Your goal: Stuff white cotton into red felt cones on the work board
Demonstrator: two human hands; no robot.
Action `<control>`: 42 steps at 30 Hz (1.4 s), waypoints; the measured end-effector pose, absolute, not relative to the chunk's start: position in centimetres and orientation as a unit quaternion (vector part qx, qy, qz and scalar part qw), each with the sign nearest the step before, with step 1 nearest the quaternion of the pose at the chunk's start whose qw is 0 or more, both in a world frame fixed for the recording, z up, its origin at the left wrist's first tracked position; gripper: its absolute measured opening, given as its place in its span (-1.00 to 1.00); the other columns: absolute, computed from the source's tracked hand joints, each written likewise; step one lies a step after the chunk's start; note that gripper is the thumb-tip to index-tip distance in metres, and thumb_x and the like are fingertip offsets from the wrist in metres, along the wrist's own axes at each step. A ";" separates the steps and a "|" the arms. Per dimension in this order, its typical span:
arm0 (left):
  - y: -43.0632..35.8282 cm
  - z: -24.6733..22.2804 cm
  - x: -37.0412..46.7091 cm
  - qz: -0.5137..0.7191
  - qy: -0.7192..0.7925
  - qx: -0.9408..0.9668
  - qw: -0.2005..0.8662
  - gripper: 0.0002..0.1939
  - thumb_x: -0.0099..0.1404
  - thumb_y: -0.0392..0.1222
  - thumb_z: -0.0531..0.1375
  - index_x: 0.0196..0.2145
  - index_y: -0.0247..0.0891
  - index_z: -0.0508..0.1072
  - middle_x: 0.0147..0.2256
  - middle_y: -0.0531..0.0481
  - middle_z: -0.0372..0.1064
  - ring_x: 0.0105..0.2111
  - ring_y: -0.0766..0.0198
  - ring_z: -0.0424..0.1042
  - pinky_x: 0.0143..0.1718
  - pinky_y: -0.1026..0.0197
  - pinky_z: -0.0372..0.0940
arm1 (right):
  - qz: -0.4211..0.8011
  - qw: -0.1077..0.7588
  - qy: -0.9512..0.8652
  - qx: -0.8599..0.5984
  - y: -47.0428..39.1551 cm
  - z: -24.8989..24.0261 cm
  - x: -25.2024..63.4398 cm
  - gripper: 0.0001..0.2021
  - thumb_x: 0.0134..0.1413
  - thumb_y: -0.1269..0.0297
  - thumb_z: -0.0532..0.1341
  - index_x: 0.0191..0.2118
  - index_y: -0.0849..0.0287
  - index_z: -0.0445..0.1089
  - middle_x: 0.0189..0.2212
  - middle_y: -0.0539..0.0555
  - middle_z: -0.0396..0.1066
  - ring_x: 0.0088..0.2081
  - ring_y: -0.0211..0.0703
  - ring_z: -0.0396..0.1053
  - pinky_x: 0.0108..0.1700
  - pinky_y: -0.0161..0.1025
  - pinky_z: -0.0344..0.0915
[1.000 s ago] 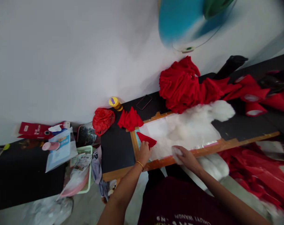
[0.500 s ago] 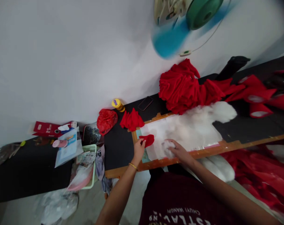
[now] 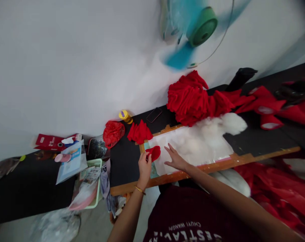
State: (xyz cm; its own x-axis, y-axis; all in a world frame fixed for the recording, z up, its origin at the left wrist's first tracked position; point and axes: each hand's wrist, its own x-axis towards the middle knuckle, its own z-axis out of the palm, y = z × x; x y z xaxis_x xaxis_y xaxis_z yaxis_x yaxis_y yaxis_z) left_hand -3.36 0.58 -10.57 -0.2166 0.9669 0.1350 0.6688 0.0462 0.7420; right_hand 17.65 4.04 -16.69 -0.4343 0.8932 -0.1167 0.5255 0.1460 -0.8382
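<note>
The person stands at a long black counter (image 3: 124, 161) set against a white wall, with a wooden frame (image 3: 218, 164) lying on it that serves as the anchor for everything else. At the left end of that frame, the left hand (image 3: 144, 166) grips a small red fabric piece (image 3: 154, 153), its fingers (image 3: 147, 158) pinched closed around the lower edge of the cloth. Just to the right of it, inside the frame, the right hand (image 3: 176, 158) lies flat with fingers spread and released, pressing on the white sheet (image 3: 167, 144) and holding nothing. A mound of white stuffing (image 3: 208, 137) sits farther right within the frame, spilling past its far rail. Beyond the frame's far edge a big heap of red cloth (image 3: 192, 99) is piled against the wall, with a dark phone (image 3: 154, 115) lying flat beside it. Off the frame's left corner sit a little stack of red pieces (image 3: 139, 131), a crumpled red bag (image 3: 113, 133) and a yellow spool (image 3: 124, 116). Farther left of the frame a pale green basket (image 3: 98, 163) holds papers and plastic. Above the frame a fan (image 3: 192, 30) with blue blades hangs blurred on the wall.
</note>
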 end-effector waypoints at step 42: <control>3.1 -14.1 2.5 0.340 0.694 0.312 0.553 -0.86 0.13 -0.14 0.18 -0.49 -0.24 0.31 -0.61 0.16 0.21 -0.67 0.44 0.12 -0.61 0.33 0.01 | 0.267 0.004 -0.751 -0.604 7.8 -19.8 29.7 -0.54 0.10 0.61 0.02 0.10 0.31 0.37 0.01 0.35 0.45 -0.01 0.09 0.45 0.04 -0.04 0.38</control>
